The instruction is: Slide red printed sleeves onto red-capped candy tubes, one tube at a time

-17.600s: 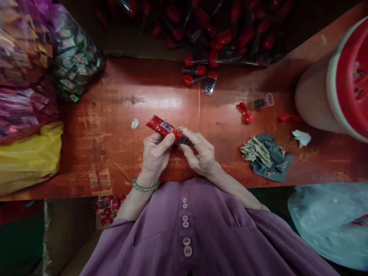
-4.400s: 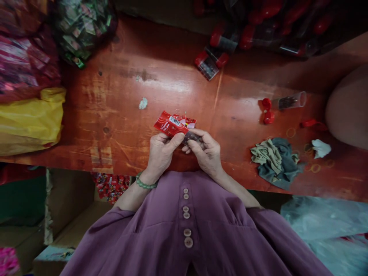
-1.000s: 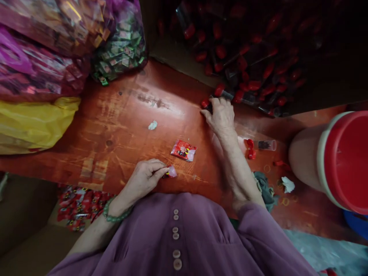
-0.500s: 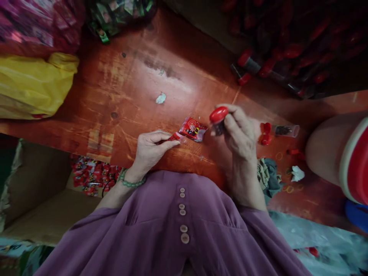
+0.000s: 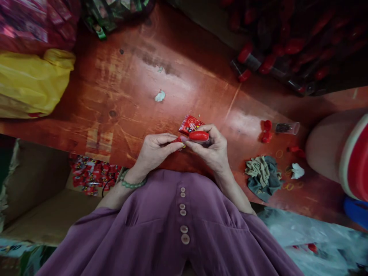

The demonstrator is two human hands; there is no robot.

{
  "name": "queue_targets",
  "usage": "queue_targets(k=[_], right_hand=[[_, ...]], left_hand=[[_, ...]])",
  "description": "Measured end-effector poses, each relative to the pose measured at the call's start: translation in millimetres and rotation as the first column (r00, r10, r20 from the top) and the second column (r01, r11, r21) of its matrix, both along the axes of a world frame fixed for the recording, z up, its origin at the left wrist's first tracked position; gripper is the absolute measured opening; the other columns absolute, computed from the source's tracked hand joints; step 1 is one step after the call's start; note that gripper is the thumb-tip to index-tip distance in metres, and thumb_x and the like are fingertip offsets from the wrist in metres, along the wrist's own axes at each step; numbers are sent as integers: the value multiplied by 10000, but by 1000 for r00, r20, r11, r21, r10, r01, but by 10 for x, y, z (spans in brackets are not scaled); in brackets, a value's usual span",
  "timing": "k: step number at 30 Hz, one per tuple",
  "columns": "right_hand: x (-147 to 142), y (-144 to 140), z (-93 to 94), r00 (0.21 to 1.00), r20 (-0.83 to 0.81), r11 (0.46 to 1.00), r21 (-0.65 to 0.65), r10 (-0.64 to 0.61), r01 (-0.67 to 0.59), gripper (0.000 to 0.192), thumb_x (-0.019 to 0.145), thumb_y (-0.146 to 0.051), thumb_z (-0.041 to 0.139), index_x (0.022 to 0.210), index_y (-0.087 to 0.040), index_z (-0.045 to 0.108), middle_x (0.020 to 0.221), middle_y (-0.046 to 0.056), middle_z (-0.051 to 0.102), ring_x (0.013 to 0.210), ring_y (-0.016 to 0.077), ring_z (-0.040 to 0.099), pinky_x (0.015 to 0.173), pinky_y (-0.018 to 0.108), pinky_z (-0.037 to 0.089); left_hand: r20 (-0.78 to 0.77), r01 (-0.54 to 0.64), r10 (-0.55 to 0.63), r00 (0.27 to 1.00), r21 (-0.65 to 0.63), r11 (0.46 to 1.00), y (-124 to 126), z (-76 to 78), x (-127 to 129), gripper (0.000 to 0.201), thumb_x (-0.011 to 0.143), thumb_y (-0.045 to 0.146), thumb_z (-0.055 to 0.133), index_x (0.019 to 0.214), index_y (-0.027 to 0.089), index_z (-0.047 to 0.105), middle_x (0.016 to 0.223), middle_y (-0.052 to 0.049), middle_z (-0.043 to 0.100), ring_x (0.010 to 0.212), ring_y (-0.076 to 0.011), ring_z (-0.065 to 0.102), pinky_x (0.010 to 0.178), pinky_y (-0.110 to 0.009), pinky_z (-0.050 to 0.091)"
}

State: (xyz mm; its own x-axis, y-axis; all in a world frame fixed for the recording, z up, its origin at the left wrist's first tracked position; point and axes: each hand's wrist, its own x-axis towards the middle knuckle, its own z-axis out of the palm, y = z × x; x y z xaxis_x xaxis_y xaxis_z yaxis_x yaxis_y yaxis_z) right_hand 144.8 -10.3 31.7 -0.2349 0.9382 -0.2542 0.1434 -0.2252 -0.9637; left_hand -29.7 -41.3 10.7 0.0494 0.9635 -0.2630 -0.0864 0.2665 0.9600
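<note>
My left hand is closed, pinching a small red packet between thumb and fingers. Close beside it, my right hand grips a small jar by its body; its glossy red cap faces up, and the fingers hide most of the rest. The right thumb and fingertips meet the end of the red packet, so both hands nearly touch. Just behind them, another red printed packet lies on the wooden table, partly covered by the right hand.
To the right lie a clear container, red caps, a crumpled cloth and a large tub. Red-capped jars heap at the back right. A yellow bag sits left, above a cardboard box with red packets.
My right hand has moved left and down with the red-capped jar, bringing it against the packet in my left hand. My left hand has stayed nearly in place.
</note>
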Motion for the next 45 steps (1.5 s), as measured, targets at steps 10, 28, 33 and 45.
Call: queue_targets(k=[10, 28, 33, 45], right_hand=[[36, 95, -64, 998, 16, 991, 120, 58, -60, 274, 743, -316, 829, 904, -226, 626, 813, -50, 629, 679, 86, 561, 641, 220, 482], [316, 216, 247, 916, -335, 882, -334, 219, -333, 216, 921, -365, 661, 999, -199, 547, 659, -72, 626, 401, 30, 505, 331, 116, 369], [307, 216, 176, 895, -373, 826, -401, 247, -395, 288, 932, -339, 648, 1162, -201, 543, 602, -90, 616, 395, 30, 505, 315, 93, 336], [332, 268, 27, 909, -274, 785, -464, 315, -411, 311, 942, -405, 601, 1104, -146, 656, 541, -76, 593, 370, 30, 496, 307, 95, 338]], left_hand=[[-175, 85, -73, 982, 65, 994, 0, -24, -53, 142, 775, 273, 778, 672, 177, 761, 657, -7, 730, 589, -116, 640, 582, -222, 494], [-547, 213, 199, 813, 598, 773, 31, -93, -63, 33, 864, 195, 692, 881, 181, 717, 817, -35, 773, 732, -139, 698, 741, -280, 547], [-581, 292, 221, 783, 658, 694, 19, -116, -63, 103, 860, 130, 674, 960, 145, 694, 869, -76, 772, 782, -161, 698, 767, -301, 555], [-665, 420, 265, 698, 680, 601, -61, -228, -50, 219, 866, 122, 644, 1077, 173, 673, 941, -81, 768, 842, -196, 691, 764, -334, 549]])
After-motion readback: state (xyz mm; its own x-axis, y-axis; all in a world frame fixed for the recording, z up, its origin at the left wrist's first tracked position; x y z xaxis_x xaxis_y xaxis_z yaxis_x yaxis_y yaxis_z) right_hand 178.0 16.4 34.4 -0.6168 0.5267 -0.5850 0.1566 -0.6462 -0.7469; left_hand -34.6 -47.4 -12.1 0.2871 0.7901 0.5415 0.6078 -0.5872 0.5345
